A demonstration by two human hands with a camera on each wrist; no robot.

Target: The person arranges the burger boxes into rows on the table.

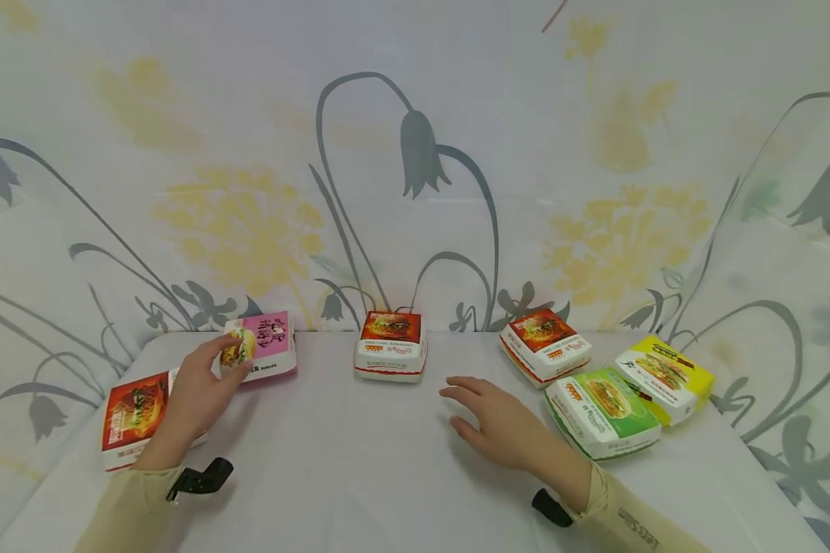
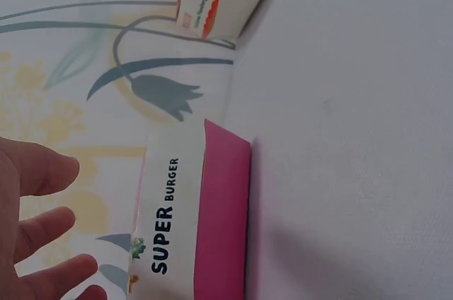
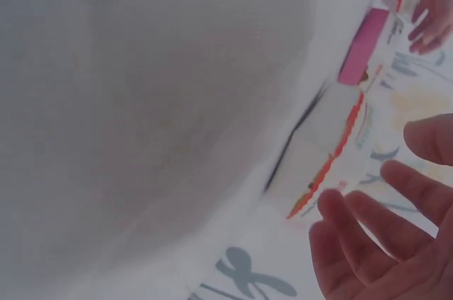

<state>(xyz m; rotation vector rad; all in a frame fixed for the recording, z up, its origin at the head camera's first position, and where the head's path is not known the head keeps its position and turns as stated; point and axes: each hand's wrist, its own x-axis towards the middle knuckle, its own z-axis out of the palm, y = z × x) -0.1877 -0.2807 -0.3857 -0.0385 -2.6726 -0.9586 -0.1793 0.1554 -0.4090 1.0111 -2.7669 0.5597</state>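
My left hand [image 1: 204, 384] hovers over the pink burger box [image 1: 273, 334] at the left, its fingers spread and a gap showing between hand and box in the left wrist view. The words SUPER BURGER face out on the white side of that burger box [image 2: 170, 208]. Partly behind my left wrist lies a red-topped burger box [image 1: 134, 411]. My right hand [image 1: 501, 422] is held above the white table, fingers extended, holding nothing. Further back, between my hands, sits another red-topped burger box [image 1: 390, 346].
At the right are a red-topped burger box [image 1: 546, 346], a green burger box [image 1: 603, 411] and a yellow burger box [image 1: 666, 376], standing close together. A flower-patterned backdrop [image 1: 415, 230] rises behind the white tabletop [image 1: 360, 461].
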